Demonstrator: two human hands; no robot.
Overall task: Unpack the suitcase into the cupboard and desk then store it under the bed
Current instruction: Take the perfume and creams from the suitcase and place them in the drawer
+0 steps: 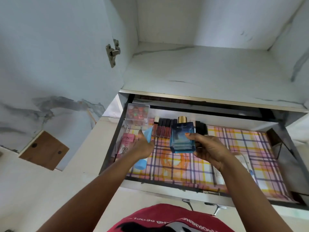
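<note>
A square blue glass perfume bottle with a gold cap (182,137) is held in the right hand (211,149), the fingers and thumb curled round its lower right side, so that it is raised above the open pull-out drawer (282,148) of the white marble-patterned cupboard (209,71). A light blue soft plastic item (149,134) is pinched at its upper end by the left hand (143,147), the fingers closed on it; its lower rounded end is seen below the wrist, over the drawer's left part. What exactly this blue item is cannot be told.

The drawer floor is covered by a pink, yellow and purple checked liner (234,148). At the back, just behind the bottle, a row of dark-capped brown lip-gloss tubes (163,129) is stood upright. In the back left corner a clear plastic box with red and green contents (138,114) is seen, and just in front of it a pink tube marked POND'S (127,144) is stood against the left wall. Above the drawer a bare white shelf (200,67) is shown, and a metal hinge (113,51) is fixed to the open door at the left. A red printed shirt (167,220) fills the lower edge.
</note>
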